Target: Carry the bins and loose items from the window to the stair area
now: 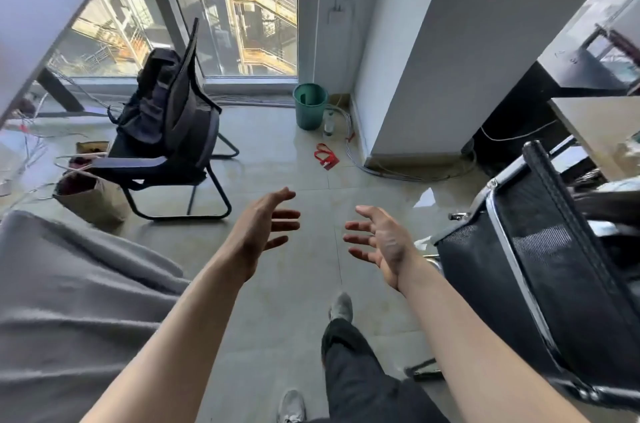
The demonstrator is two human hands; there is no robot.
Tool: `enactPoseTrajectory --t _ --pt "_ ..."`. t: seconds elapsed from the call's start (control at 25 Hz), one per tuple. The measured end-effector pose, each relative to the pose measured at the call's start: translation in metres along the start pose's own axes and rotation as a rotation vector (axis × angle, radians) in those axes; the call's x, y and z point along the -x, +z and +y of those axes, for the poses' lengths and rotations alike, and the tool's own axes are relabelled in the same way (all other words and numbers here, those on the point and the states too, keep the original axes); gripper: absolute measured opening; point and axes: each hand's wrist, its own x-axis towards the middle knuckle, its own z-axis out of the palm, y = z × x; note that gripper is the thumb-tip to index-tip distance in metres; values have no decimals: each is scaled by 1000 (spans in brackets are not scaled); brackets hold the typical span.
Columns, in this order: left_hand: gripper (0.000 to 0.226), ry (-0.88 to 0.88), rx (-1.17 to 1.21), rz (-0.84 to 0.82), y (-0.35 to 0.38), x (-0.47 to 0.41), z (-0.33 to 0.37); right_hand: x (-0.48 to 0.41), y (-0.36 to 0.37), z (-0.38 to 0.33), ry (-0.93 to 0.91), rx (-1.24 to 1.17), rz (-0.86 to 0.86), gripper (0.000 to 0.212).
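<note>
Both hands, left hand (266, 228) and right hand (377, 239), reach forward spread and empty; the green bin (309, 106) stands upright well ahead, upper centre, slightly nearer the right.

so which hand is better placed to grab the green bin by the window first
Right, though only slightly. Both the left hand and right hand are open and empty, well short of the green bin. The bin stands ahead and right of centre, beside the bottle, nearer the right hand's line.
</note>
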Motion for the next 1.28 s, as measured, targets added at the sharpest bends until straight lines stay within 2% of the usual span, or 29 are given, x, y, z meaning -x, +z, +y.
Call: enactPoseTrajectory --t 0.4,0.72,1.04,1.28 --pt "32 -3 -103 44 55 -206 137 -218 -13 -143 48 -43 -28 21" --pt "32 -26 -70 65 83 -316 205 -327 -15 -226 104 -31 -24 13" --pt "36 3 -127 -66 87 -425 266 -410 -10 -287 100 -58 62 11" --pt "32 -4 -175 -141 68 -538 317 -499 13 -339 124 -79 164 27"
